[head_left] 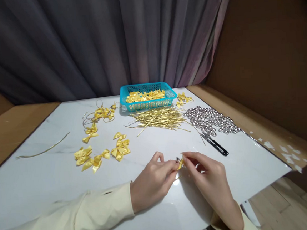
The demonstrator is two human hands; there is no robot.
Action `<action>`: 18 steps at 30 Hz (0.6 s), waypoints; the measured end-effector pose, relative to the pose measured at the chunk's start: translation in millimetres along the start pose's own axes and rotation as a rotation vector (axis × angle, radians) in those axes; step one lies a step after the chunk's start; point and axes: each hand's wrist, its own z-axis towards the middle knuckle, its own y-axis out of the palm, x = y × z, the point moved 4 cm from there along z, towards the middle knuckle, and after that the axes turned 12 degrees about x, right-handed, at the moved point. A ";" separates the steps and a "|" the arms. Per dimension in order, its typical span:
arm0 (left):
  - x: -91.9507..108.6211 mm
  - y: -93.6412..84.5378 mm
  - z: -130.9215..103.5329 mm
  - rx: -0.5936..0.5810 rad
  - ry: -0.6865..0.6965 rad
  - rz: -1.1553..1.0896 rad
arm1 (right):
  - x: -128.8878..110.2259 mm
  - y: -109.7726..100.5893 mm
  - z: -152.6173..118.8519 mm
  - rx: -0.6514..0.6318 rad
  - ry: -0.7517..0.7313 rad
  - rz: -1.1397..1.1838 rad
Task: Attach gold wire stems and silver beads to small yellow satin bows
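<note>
Near the front of the white table, both hands meet at a small yellow ribbon bow [180,164]. My left hand [157,177] pinches the bow from the left, its index finger bent. From the right, thumb and fingertips of my right hand [207,173] close on the bow's other side. A shiny silver bell-like bead [178,159] shows at the bow's upper left, by the left fingertips. A thin gold tie [178,178] sticks out below the fingers. Much of the bow is hidden by the fingers.
A blue basket [149,105] of yellow bows stands at the back. Before it lie gold ties [159,118]; silver beads [210,119] and black-handled snips [215,143] are to the right. Loose bows [120,148], bows with ties [102,113] and a single tie [45,151] lie left.
</note>
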 end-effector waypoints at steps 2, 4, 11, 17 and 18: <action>1.3 -0.5 0.7 0.000 0.025 -0.002 | 2.3 1.0 0.1 0.001 0.012 -0.008; 2.3 -1.2 1.3 0.011 0.052 0.004 | 3.8 1.7 0.2 0.002 0.016 -0.021; 3.3 -4.2 1.4 0.107 0.099 -0.014 | 5.7 2.5 -2.0 -0.036 -0.022 -0.095; -1.8 -5.5 2.7 0.175 -0.058 -0.026 | -0.5 -1.3 -7.2 0.013 -0.117 -0.135; -2.6 -5.8 3.2 0.184 -0.096 -0.028 | -2.5 -2.0 -7.9 0.020 -0.140 -0.134</action>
